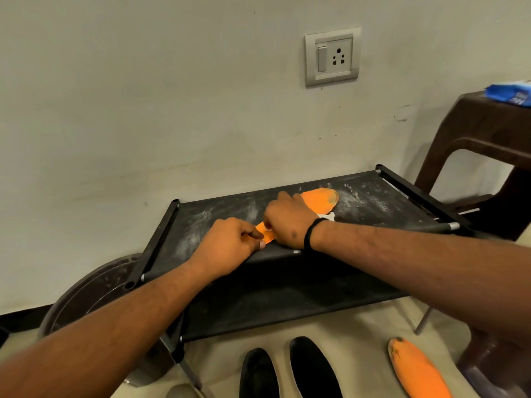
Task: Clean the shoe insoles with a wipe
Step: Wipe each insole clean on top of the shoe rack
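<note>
Hands work together on one orange insole (321, 202), which lies flat on top of the black rack (373, 196). The left hand (227, 245) holds the near end of the insole, with its thumb and fingers pinching that end so it cannot slide. The right hand (287, 219) lies palm down over the middle of the insole, fingers curled and pressed close together on a white wipe (327, 216). Only a small corner of the wipe peeks out by the wrist. A second orange insole (416, 372) waits on the floor, beside two black shoes (290, 372).

To do this step well, I think the left hand should hold firm while the right hand pushes the wipe in long strokes toward the far tip. The far tip looks darker and dirty, so it needs a good rub. Press flat, not hard, because the rack top is cloth and sags. White dust lies on the rack, so keep the wipe on the insole only.
</note>
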{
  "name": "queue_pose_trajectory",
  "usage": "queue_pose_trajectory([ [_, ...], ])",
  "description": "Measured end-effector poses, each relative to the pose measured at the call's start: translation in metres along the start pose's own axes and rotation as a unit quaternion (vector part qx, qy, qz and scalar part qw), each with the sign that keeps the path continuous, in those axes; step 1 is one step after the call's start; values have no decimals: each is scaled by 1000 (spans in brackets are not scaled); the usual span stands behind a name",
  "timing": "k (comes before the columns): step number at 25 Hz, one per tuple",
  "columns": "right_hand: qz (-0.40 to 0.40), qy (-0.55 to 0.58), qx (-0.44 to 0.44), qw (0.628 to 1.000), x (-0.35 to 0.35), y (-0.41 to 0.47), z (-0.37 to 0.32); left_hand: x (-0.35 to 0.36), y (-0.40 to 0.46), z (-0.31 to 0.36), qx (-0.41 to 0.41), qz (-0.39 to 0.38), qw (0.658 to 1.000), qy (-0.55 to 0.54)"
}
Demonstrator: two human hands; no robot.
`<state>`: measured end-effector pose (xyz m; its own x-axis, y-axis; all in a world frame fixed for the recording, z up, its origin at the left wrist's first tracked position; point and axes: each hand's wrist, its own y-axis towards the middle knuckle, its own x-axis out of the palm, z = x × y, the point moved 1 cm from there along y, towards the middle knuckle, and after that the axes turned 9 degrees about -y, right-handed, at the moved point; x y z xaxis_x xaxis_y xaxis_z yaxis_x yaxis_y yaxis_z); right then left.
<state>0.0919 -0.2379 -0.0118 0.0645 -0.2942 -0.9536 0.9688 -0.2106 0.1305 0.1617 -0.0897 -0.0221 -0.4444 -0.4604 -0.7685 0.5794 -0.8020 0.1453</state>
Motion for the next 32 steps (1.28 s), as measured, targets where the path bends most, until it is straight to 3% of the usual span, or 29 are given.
queue_pose_trajectory([
  [2,-9,-9,38,999,4,10,22,0,0,1,-5,0,1000,-6],
  [5,-38,17,180,983,14,21,56,1,-1,1,-11,3,1000,-12],
  [6,-35,37,184,982,16,23,54,1,-1,0,-11,4,1000,-12],
  [11,-16,208,42,977,10,18,12,1,1,-2,-3,3,1000,2],
  [15,-6,5,133,991,17,31,54,1,-2,1,-12,6,1000,-12],
  [18,-31,-2,194,981,21,32,72,1,-1,2,-11,4,1000,-5],
  [23,2,141,18,990,12,12,17,1,0,-2,-5,6,1000,-8],
  [25,6,114,-22,993,13,4,24,1,0,-1,-3,5,1000,-7],
  [28,-25,-6,70,997,21,9,69,1,-1,1,-6,10,1000,-17],
  [30,-43,-4,123,991,24,11,84,1,-1,1,-7,9,1000,-14],
  [32,-28,23,66,997,21,9,69,0,-2,0,-9,6,1000,-12],
])
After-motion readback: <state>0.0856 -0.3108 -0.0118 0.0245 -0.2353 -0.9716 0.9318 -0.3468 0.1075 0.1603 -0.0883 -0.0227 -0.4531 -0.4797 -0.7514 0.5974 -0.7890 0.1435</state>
